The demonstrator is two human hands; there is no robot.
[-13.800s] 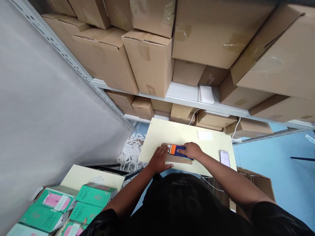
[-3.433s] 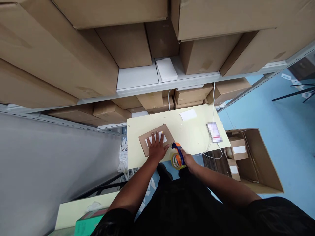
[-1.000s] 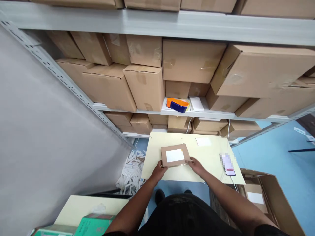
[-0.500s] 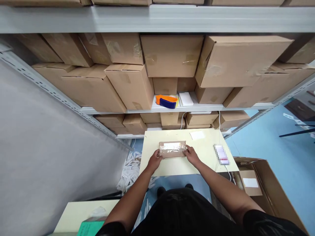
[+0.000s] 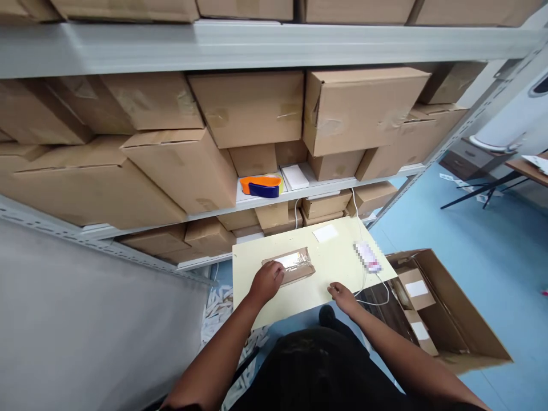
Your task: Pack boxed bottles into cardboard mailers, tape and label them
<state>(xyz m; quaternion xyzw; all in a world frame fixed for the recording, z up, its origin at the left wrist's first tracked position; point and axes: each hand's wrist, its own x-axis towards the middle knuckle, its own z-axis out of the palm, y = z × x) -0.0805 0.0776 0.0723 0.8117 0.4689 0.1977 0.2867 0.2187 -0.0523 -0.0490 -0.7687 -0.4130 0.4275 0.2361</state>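
The flat brown parcel (image 5: pixel 296 274) lay on the bench (image 5: pixel 299 302), toward its left part, with the white label facing upward and some clear tape shining on it. The left hand (image 5: pixel 268 281) was at the left end of the parcel and covered a part of it. Its fingers were bent, but I could not tell whether they pinched the cardboard or only rested on it. The right hand (image 5: pixel 341 295) was apart from the parcel, near the front edge of the bench. Its fingers were half curled; no object could be seen in them, and I could not tell whether the fingertips were touching each other.

The tape dispenser (image 5: pixel 263 188) rested on the shelf (image 5: pixel 319 184) above, and nobody held it. So, in my judgement, the step in hand was the handling of a parcel which was closed and labelled, rather than the taping. To the right of the bench stood a large open carton (image 5: pixel 454 302), containing smaller boxes with white labels. Lifting the parcel would, I think, call for a firm hold on its left end, or for the right hand to support the other end.
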